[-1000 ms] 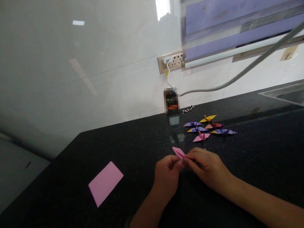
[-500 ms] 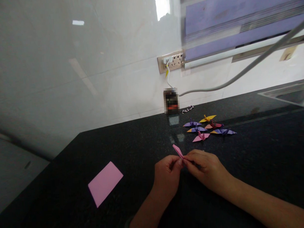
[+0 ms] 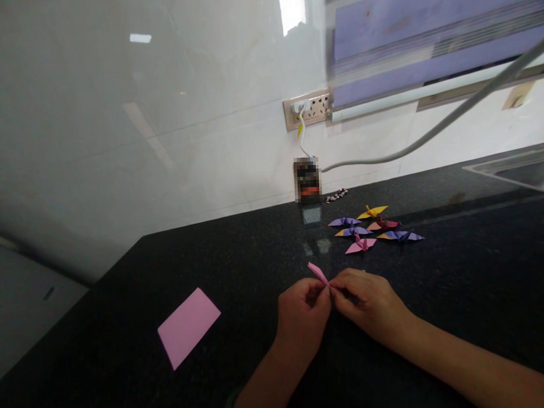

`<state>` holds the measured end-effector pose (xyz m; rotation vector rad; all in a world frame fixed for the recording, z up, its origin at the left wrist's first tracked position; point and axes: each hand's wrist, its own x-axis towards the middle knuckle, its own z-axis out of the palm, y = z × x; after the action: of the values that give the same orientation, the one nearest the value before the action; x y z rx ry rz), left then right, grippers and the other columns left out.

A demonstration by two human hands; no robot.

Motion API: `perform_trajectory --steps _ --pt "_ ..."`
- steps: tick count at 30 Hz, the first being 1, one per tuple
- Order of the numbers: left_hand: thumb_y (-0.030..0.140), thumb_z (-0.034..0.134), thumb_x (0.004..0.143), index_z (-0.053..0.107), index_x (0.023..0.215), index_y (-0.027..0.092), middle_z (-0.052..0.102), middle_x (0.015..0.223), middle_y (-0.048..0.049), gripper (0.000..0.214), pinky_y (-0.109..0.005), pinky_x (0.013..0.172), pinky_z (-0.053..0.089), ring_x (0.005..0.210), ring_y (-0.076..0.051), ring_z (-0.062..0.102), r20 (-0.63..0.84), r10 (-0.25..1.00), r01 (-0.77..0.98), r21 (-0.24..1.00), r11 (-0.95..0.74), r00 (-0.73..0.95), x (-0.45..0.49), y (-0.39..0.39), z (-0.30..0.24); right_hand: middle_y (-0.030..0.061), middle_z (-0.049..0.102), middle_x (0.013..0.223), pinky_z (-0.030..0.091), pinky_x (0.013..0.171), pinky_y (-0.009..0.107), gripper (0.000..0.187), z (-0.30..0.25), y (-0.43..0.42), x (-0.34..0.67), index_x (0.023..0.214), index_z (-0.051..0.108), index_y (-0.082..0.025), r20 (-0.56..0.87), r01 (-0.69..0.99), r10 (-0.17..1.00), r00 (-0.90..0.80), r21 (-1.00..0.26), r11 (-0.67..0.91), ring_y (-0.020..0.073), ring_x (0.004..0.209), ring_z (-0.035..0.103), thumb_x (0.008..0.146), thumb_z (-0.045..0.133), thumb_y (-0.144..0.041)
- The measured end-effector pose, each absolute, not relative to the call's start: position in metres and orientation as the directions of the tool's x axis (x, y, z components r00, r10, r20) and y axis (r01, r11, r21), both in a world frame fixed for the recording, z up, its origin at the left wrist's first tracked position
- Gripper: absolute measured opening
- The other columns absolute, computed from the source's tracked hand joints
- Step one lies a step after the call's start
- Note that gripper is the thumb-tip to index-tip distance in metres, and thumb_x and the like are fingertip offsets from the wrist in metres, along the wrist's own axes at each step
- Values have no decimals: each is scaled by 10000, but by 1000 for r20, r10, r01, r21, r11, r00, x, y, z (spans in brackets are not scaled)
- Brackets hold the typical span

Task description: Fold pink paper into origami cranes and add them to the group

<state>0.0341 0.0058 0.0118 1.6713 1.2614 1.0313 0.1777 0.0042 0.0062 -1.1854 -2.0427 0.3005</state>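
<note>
Both hands met over the dark surface (image 3: pixel 238 253), the left hand (image 3: pixel 302 313) and the right hand (image 3: pixel 369 305) each pinching one small folded pink paper piece (image 3: pixel 319 272), whose pointed tip stuck up just beyond the fingers (image 3: pixel 325 296). Doing this fold well probably called for a firm pinch at the base, edges kept lined up, and a sharp crease pressed without tearing the narrow tip. Beyond the fingers lay finished paper cranes (image 3: pixel 371 227); to their left, a flat pink sheet (image 3: pixel 188 327). A blurred object (image 3: pixel 307 180) stood by the wall; no writing could be read anywhere.
</note>
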Motion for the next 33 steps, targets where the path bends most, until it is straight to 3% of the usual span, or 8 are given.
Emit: perform_trajectory --steps 11,20,23,25,28,33 --pt "160 485 714 597 723 143 604 674 -20 114 -211 568 409 620 -123 544 132 972 232 957 -176 193 36 5 16 -9 494 627 353 503 226 83 4 1 173 685 521 -169 376 631 910 -175 -666 397 110 553 468 701 472 -104" --pt "212 471 751 518 750 141 512 644 9 85 -207 557 389 579 -91 480 62 967 15 998 -68 248 33 13 12 -4 507 598 373 499 221 145 5 1 171 655 511 -172 287 456 948 -137 -831 318 110 536 465 775 432 -191" --pt "220 523 720 510 756 150 501 653 13 80 -205 546 392 578 -91 479 91 982 29 995 -97 164 32 14 9 -3 514 588 378 486 217 141 1 2 170 651 506 -170 273 428 956 -105 -855 292 112 531 473 772 442 -205" --pt "206 548 701 535 724 153 508 660 7 60 -207 548 393 594 -100 486 181 980 137 972 -191 84 31 13 8 1 517 581 381 485 217 147 -2 2 169 639 506 -168 294 448 951 -93 -841 304 113 528 481 767 451 -214" --pt "180 524 718 608 728 164 558 704 -21 87 -230 598 407 663 -127 519 306 947 295 900 -321 97 31 10 10 4 520 580 387 503 220 133 -3 2 170 633 524 -164 380 514 918 -115 -768 383 111 529 488 750 470 -197" --pt "171 491 744 642 795 170 611 778 -44 159 -259 679 428 742 -150 556 289 942 282 902 -328 172 33 5 14 14 525 595 385 521 226 111 -1 2 173 641 549 -156 563 632 806 -184 -560 535 111 540 485 727 480 -146"
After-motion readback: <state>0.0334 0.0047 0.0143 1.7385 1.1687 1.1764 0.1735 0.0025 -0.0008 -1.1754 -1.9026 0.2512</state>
